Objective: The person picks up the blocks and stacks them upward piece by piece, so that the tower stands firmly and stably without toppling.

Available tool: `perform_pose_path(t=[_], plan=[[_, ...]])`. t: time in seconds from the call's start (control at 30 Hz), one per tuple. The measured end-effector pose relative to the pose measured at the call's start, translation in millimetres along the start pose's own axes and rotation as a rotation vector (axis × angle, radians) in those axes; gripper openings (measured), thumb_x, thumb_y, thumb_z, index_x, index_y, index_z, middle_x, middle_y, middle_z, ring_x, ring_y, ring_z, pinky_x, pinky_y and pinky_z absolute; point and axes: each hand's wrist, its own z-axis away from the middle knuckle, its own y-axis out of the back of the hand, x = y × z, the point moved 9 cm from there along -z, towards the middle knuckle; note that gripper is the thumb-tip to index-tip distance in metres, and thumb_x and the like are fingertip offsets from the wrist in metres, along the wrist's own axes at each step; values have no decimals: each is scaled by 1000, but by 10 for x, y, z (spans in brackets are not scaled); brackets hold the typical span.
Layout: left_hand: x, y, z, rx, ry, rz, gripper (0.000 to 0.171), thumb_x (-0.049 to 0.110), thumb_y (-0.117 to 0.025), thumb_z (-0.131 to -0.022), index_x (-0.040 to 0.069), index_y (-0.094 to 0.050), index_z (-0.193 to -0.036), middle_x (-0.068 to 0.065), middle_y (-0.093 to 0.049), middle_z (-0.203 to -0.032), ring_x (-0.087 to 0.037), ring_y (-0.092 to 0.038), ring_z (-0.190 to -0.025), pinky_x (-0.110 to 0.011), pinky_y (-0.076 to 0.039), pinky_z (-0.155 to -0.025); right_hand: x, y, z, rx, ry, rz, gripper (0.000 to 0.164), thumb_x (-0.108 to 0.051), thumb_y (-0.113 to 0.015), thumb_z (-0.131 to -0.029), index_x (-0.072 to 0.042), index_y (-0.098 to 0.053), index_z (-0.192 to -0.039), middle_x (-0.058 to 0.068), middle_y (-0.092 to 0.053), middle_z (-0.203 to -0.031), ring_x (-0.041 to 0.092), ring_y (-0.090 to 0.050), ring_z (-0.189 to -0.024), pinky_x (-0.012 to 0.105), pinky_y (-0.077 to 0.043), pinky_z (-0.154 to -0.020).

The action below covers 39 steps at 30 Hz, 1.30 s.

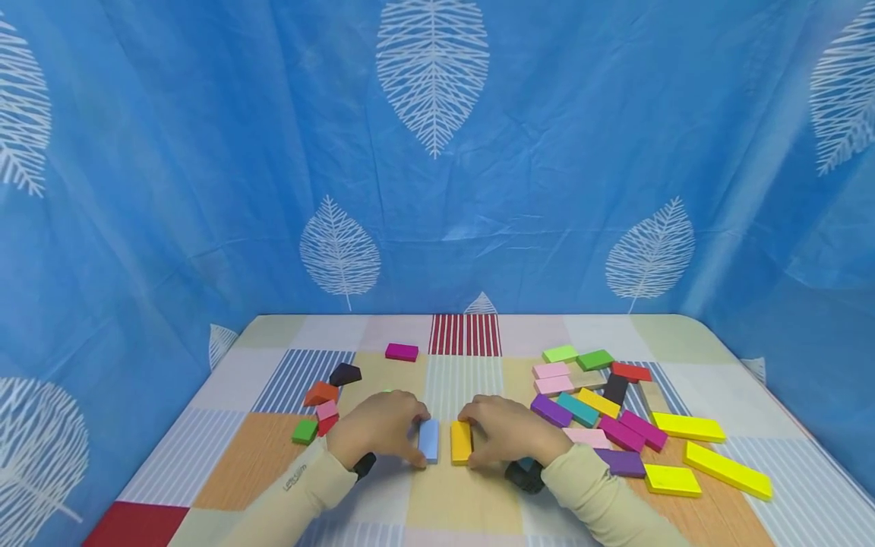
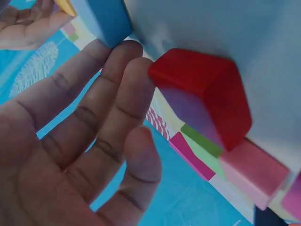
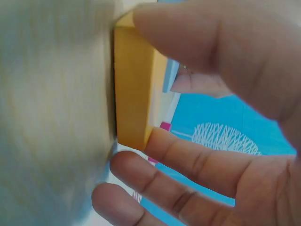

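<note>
My left hand (image 1: pixel 386 430) holds a light blue block (image 1: pixel 428 441) by its two ends, thumb at the near end and fingers at the far end. In the left wrist view its fingertips touch the blue block (image 2: pixel 106 21); the thumb is out of sight. A short gap to the right, my right hand (image 1: pixel 509 431) holds an orange-yellow block (image 1: pixel 461 444) the same way. The right wrist view shows the thumb on one end of that orange-yellow block (image 3: pixel 134 84) and the index fingertip at the other. Both blocks are at the tabletop, roughly parallel.
Left of the hands lie a red block (image 2: pixel 202 89), a pink block (image 1: pixel 326 411), a green block (image 1: pixel 304 431), an orange block (image 1: pixel 321 393) and a black block (image 1: pixel 345 374). A magenta block (image 1: pixel 402 352) lies farther back. Several coloured blocks, including a long yellow one (image 1: pixel 728 471), spread across the right.
</note>
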Motion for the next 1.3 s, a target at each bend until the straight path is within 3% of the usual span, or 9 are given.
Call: perform_pose_path(t=[0.23,0.47,0.93,1.13,1.3], plan=[[-20,9,105,66,-60,89,60,35,-101,-75,6,-79,-122,-2,-78,-111,-22,-68,-104,-49,-57,-102,-53,-60,-15,16,-5,-24,59,-28,-95,-78,-6,-74,-128,3,-65,-111,17,-57,-91,40,-57,-89],[-98,-14,110,86,-81,187,56,30,-102,-73,6,-78,-118,1,-76,-106,-19,-65,-100,-48,-56,-100,-44,-98,-31,25,-21,-61,61,-29,-96,-78,-7,-73,-130,2,-62,-110,17,-56,-92,40,-56,-87],[-93,-13,110,90,-103,209,60,32,-102,-73,4,-77,-120,0,-75,-106,-21,-64,-101,-46,-57,-99,-47,-83,-11,26,-18,-88,63,-31,-94,-81,-6,-71,-133,3,-62,-112,20,-58,-96,44,-57,-92],[-166,71,105,102,-97,259,66,35,-94,-85,2,-69,-137,-9,-75,-119,-28,-67,-106,-53,-57,-99,57,17,107,-21,26,-158,61,-32,-87,-92,-4,-66,-142,11,-66,-130,30,-64,-116,54,-55,-104],[-298,251,45,133,-50,303,54,25,-84,-97,2,-66,-141,-15,-72,-128,-33,-68,-115,-54,-57,-102,278,215,279,18,81,-218,46,-22,-80,-98,-3,-69,-138,11,-68,-133,30,-66,-114,49,-59,-97]])
